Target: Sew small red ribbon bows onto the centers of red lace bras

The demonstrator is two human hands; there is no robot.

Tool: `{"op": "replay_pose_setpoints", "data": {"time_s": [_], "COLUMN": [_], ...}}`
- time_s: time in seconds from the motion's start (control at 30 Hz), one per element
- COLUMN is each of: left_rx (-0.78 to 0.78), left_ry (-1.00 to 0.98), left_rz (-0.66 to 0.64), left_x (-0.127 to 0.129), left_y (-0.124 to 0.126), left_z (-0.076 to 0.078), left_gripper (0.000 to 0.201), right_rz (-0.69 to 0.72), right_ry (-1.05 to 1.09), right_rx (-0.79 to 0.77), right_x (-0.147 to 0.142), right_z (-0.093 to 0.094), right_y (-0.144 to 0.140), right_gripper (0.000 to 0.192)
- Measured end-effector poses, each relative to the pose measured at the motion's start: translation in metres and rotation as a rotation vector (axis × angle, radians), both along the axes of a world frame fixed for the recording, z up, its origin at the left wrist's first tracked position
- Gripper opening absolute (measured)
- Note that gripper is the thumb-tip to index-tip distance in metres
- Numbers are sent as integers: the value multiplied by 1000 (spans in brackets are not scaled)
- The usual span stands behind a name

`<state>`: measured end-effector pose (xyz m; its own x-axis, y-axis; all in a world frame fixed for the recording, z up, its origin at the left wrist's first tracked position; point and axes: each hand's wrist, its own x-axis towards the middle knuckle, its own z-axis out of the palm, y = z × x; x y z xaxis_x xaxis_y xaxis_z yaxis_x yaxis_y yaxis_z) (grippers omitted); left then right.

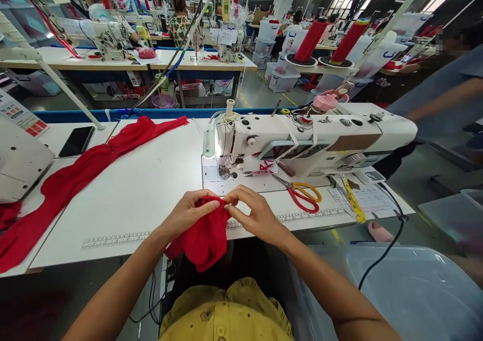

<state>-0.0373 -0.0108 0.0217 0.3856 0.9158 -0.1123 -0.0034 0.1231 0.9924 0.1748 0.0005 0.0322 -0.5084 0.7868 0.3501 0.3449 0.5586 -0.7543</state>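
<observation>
While both hands, left hand (188,211) and right hand (253,214), pinch the red cloth (204,238), edges should stay aligned near the sewing machine (302,142).

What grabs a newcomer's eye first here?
Both hands, left hand and right hand, pinch a small red fabric piece at the table's near edge. Behind them stands a white sewing machine with yellow-and-red scissors beside it. A long red fabric strip runs along the table's left side.
</observation>
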Motion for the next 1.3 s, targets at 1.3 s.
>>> {"op": "replay_pose_setpoints", "data": {"time_s": [1.3], "left_rx": [-407], "left_ry": [-109], "left_rz": [37], "left_x": [-4], "left_y": [46], "left_z": [-22], "left_gripper": [25], "right_rz": [-399], "right_ry": [-794], "right_rx": [487], "right_x": [89], "right_z": [-64], "right_y": [106], "right_gripper": [24]}}
